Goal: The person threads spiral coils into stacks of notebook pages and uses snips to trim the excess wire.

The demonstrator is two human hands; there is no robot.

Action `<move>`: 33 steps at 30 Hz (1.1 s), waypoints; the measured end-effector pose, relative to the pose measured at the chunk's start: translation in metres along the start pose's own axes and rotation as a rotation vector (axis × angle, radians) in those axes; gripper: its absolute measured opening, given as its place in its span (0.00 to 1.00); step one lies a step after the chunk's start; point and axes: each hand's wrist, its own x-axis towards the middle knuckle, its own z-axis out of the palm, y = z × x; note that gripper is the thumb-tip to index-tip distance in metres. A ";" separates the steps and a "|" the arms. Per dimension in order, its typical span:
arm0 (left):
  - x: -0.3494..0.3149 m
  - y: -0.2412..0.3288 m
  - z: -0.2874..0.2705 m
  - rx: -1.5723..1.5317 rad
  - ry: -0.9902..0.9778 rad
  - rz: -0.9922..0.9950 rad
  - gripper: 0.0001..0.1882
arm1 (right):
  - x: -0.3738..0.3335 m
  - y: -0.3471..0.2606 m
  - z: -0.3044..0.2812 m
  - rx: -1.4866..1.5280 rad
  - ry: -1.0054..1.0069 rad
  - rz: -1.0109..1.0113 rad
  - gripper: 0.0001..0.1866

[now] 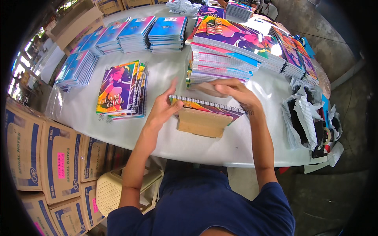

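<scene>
A spiral notebook [202, 122] with a brown cardboard back stands tilted on edge in front of me, its wire binding uppermost and part of its colourful cover showing below the coil. My left hand [161, 109] grips its left end, thumb on the near side and fingers on the far side. Over the notebook's right part, my right hand [238, 93] reaches leftward behind the binding, fingers stretched out and partly smeared by motion. Just beyond it rises a tall stack of notebooks [224, 63]. A smaller pile of spiral notebooks [118, 88] lies to the left.
Several stacks of blue-pink notebooks [167, 29] line the table's far left. More illustrated notebooks [291, 51] lie at the far right, and crumpled plastic wrapping [303, 114] sits near the right edge. Cardboard boxes [59, 157] and a cream plastic stool [114, 192] stand at the lower left.
</scene>
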 end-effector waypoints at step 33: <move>-0.054 0.044 0.104 1.215 -0.043 0.484 0.30 | -0.172 0.014 0.112 -0.547 0.582 -0.316 0.27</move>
